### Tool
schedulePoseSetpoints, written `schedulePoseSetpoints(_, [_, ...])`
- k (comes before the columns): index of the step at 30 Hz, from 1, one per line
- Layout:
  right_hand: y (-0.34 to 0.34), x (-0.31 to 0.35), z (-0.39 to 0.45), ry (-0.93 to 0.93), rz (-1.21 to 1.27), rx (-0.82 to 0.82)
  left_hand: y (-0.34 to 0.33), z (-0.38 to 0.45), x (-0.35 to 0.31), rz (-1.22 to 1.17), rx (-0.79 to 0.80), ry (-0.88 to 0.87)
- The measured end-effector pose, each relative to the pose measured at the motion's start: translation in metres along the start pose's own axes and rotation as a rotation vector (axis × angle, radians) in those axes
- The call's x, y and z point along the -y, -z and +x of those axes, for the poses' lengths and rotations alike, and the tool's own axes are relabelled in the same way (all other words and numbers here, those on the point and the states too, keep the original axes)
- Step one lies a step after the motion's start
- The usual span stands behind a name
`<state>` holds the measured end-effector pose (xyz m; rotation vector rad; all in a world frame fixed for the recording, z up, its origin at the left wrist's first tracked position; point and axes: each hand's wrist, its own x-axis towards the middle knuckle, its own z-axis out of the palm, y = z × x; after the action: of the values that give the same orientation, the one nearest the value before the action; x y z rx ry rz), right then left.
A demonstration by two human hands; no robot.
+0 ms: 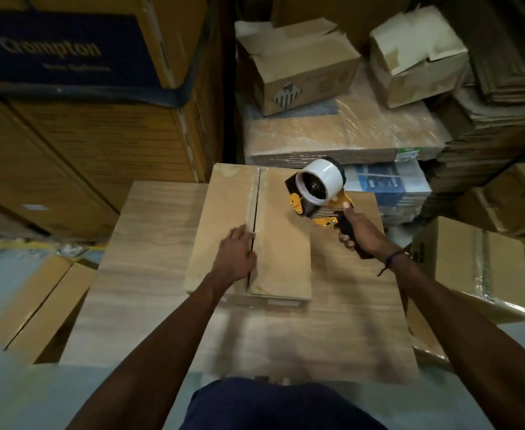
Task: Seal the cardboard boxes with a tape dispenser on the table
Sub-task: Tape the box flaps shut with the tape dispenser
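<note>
Looking down from the head camera, I take the biggest thing first: one wood-grain table (pixel 149 274), with a single cardboard box (pixel 281 243) lying on it, its long axis running away from me. The seam (pixel 256 209) between its two top flaps follows that same axis, so I judge the coming tape pass has to travel along it, far end to near end or the reverse. Clear tape seems to glint on the far stretch of the seam; the near stretch shows a dark gap, so I judge it not yet sealed.

My left hand (pixel 234 254) lies flat on the left flap, fingers straight, their tips touching the seam and pressing the flap down. My right hand (pixel 352 232) is wrapped around the handle of the one tape dispenser (pixel 317 189), which hangs above the box's right flap, roll end tilted up and away. From that hand the seam lies to the left, near but not under the dispenser; the left hand is the nearer of the two to it.

Count: one table, one box on it, one dispenser carrying one white roll (pixel 321 178), two hands.
</note>
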<state>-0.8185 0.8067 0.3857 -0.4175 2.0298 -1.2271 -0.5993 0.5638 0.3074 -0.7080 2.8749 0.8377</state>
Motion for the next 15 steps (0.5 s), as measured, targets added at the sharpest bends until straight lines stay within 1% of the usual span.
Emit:
schedulePoseSetpoints(1, [-0.006, 0.009, 0.0, 0.001, 0.036, 0.092, 0.006, 0.001, -0.005, -0.155, -0.053, 0.027])
schedulePoseSetpoints(2, [-0.014, 0.017, -0.001, -0.001, 0.058, 0.172, 0.014, 0.0, -0.014, -0.349, -0.095, 0.121])
schedulePoseSetpoints(3, [-0.025, 0.023, -0.002, -0.01, 0.07, 0.234, 0.024, -0.002, -0.023, -0.593, -0.098, 0.244])
schedulePoseSetpoints(4, [-0.037, 0.03, -0.005, -0.025, 0.089, 0.294, 0.035, -0.005, -0.032, -0.886, -0.041, 0.388])
schedulePoseSetpoints(5, [-0.052, 0.036, -0.008, -0.049, 0.113, 0.352, 0.044, -0.008, -0.037, -1.197, 0.089, 0.528])
schedulePoseSetpoints(6, [-0.067, 0.041, -0.012, -0.081, 0.143, 0.409, 0.054, -0.013, -0.035, -1.449, 0.225, 0.623])
schedulePoseSetpoints(7, [-0.081, 0.046, -0.015, -0.111, 0.173, 0.456, 0.061, -0.018, -0.03, -1.615, 0.335, 0.66])
schedulePoseSetpoints(8, [-0.095, 0.048, -0.017, -0.133, 0.197, 0.492, 0.067, -0.024, -0.022, -1.716, 0.391, 0.66])
schedulePoseSetpoints(9, [-0.108, 0.05, -0.018, -0.141, 0.207, 0.516, 0.072, -0.031, -0.014, -1.766, 0.395, 0.656])
schedulePoseSetpoints(12, [-0.135, 0.054, -0.021, -0.138, 0.213, 0.547, 0.082, -0.048, 0.011, -1.76, 0.372, 0.651])
schedulePoseSetpoints(15, [-0.153, 0.058, -0.024, -0.14, 0.268, 0.585, 0.086, -0.058, 0.035, -1.778, 0.41, 0.647])
